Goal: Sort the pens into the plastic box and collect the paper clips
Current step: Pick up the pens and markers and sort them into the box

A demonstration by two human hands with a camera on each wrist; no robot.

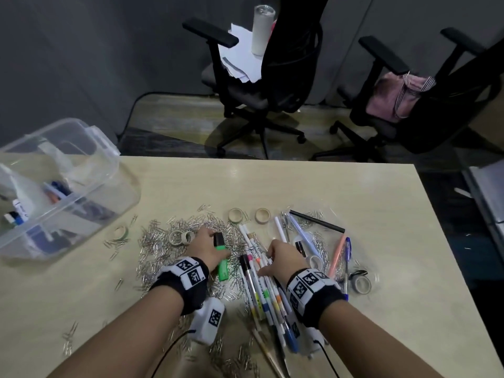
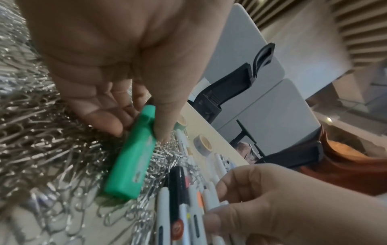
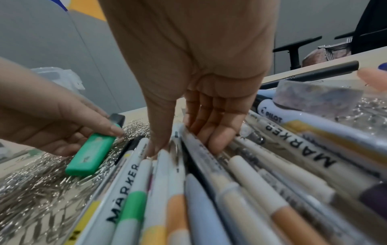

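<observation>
A: Nearest the camera, what are the forearms doing?

B: Both reach forward over the pale wooden table [image 1: 354, 203], each wrist wrapped in a black band with square printed markers.

A: Right hand [image 1: 283, 257], pose and grip?

B: Palm down on the bundle of white-barrelled marker pens with coloured bands [image 1: 261, 285]. Thumb on one side, fingers [image 3: 211, 132] on the other, curled round several barrels at once. Gripping, though the pens lie on the table.

A: Left hand [image 1: 207, 248]?

B: Lowered onto the spread heap of silver wire paper clips [image 1: 161, 238]. Thumb and fingers [image 2: 104, 116] pinch the upper end of the flat green plastic highlighter with a black cap [image 2: 134, 155]. Its far end rests on the clips, just left of the marker bundle.

A: Further right?

B: Loose pens lying on a clear plastic sheet: a thin black stick pen [image 1: 316, 221], a peach pen [image 1: 336, 255], a blue ballpoint [image 1: 347, 257]. Clips are scattered beneath them.

A: Beyond the hands?

B: Small rolls of decorative paper tape [image 1: 262, 215] stand among the clips.

A: And the container?

B: The clear plastic box with clip latches [image 1: 90, 148] sits at the table's far left, well apart from both hands, lid off, some pens already inside.

A: Past the table?

B: Two black office chairs [image 1: 275, 85]; one holds papers and a white tumbler, the other a pink bag.
</observation>
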